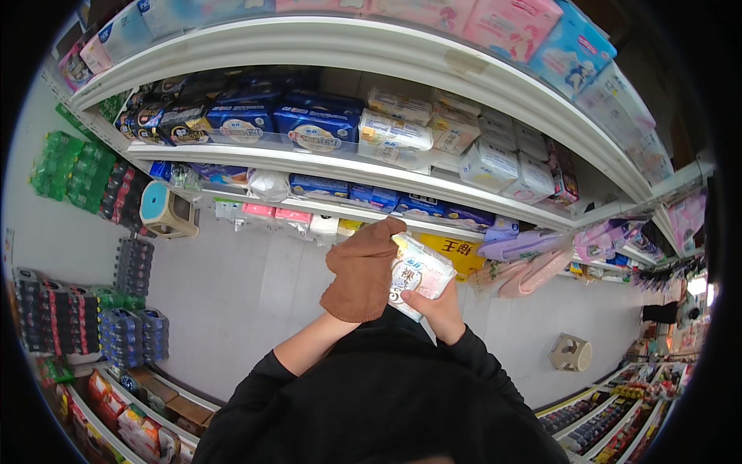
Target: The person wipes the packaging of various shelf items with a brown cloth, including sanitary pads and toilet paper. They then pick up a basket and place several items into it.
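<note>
My right hand [439, 311] grips the lower right side of a white plastic-wrapped package [422, 277] with printed flowers and writing, its thumb across the front. My left hand [360, 272] is inside a brown cloth mitt [358, 277], which covers it to the wrist. The top of the mitt touches the package's upper left corner; whether the fingers inside close on it cannot be told. Both are held in front of the lower shelves. Beyond them, similar white packages [396, 138] and dark blue packages [317, 124] stand on the middle shelf.
White shelving [324, 156] curves across the front, with pink and blue packs [512, 26] on top. Purple and pink slippers [536, 272] hang at the right. Plastic stools stand left [168, 211] and right [571, 352]. Bottle packs [55, 313] are stacked left. A person [666, 314] is far right.
</note>
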Demonstrator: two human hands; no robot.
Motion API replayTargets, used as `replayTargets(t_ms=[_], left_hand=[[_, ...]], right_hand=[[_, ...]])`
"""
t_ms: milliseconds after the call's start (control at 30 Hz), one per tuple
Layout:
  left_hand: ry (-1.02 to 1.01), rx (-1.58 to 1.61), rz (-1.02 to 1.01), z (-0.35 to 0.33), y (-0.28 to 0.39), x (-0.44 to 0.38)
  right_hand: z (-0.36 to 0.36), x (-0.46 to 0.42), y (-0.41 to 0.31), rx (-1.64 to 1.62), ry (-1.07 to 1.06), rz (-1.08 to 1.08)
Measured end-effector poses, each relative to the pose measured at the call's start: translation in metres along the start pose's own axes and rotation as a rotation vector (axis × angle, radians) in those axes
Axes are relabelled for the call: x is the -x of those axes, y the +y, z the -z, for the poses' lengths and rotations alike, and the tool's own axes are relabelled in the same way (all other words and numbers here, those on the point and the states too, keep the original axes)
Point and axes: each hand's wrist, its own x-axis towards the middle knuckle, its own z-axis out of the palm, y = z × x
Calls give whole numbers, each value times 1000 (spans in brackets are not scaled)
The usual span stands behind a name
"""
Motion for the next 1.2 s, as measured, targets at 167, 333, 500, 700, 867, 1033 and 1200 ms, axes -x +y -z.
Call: replayTargets(t_ms=[167,333,500,700,867,1033,1200], left_hand=[[-71,-50,31,6,42,6],[-84,110,-121,-64,34,67],[-382,-262,-370,-18,111,32],[-211,153,-44,-24,113,76],[-134,-38,-66,-33,116,97],[-151,-181,101,-25,163,89],[-55,736,252,-21,126,71]], right_hand=[[2,17,-22,688,-26,78],[15,37,-30,692,-179,456],[34,73,-34,764,-15,494],[57,123,-18,362,-58,213],[59,135,-23,320,-136,214],[68,141,-18,283,-143,235],[60,130,-10,-196,-159,165]])
